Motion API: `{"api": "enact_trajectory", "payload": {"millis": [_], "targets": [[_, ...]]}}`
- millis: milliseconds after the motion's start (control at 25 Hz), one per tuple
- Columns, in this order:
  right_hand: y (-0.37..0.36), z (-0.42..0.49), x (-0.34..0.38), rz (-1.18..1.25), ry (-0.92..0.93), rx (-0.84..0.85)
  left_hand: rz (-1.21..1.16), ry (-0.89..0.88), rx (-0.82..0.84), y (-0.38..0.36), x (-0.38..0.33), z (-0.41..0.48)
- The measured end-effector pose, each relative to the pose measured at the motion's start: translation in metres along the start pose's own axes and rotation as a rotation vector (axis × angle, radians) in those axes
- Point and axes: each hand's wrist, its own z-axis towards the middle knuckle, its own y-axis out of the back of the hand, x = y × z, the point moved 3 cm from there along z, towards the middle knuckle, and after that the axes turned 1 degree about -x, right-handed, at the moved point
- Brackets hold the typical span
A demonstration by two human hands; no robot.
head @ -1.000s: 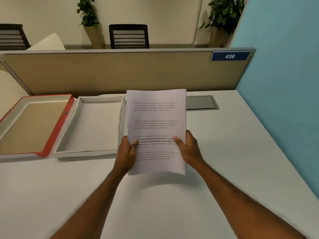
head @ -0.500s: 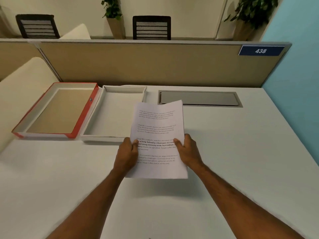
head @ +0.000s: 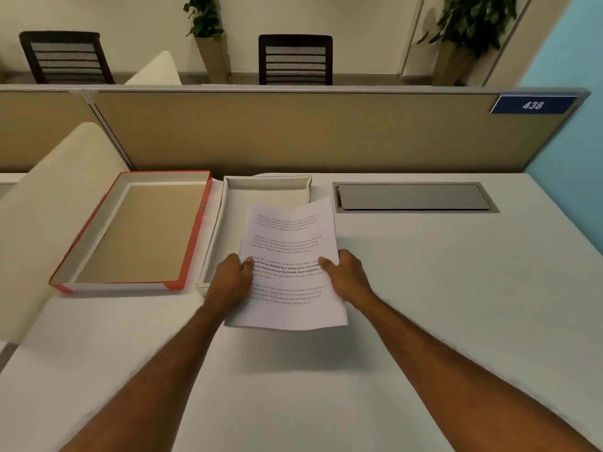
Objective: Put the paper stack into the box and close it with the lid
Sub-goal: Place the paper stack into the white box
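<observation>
I hold a white paper stack [head: 288,256] printed with text above the desk, its far corner curling up. My left hand [head: 230,282] grips its left edge and my right hand [head: 346,277] grips its right edge, thumbs on top. The stack overlaps the right part of an open white box [head: 222,223], which lies behind and left of it. To the left of that box lies the red-edged lid [head: 192,236], upside down, with a brown inside.
A grey cable hatch [head: 414,197] is set into the white desk [head: 424,305] at the back right. A tan partition [head: 293,132] with a blue "438" sign [head: 532,105] closes the far edge. A cream chair back [head: 49,207] rises at the left.
The paper stack has tilted down flatter and moved left, so it now overlaps the white box. The view has swung left, shifting box and lid toward the middle.
</observation>
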Motion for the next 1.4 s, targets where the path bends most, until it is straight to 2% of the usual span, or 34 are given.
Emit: {"api": "enact_trajectory", "payload": {"millis": [320,680,840,1080,1400], "targets": [[-0.053,0.08,0.05,-0.063,-0.072,0.012,0.007,0.034,0.052,0.026,0.026,0.107],[-0.09,0.147,0.057,-0.101,-0.155,-0.014,0.045,0.079,0.175,0.01,0.039,0.181],[-0.101,0.155,0.048,-0.142,-0.181,-0.04,0.113,0.147,0.2,-0.003,0.042,0.185],[-0.106,0.16,0.042,-0.171,-0.214,-0.053,0.114,0.264,0.144,-0.006,0.041,0.18],[-0.106,0.145,0.047,-0.186,-0.124,0.016,0.079,0.242,0.114,-0.001,0.044,0.168]]}}
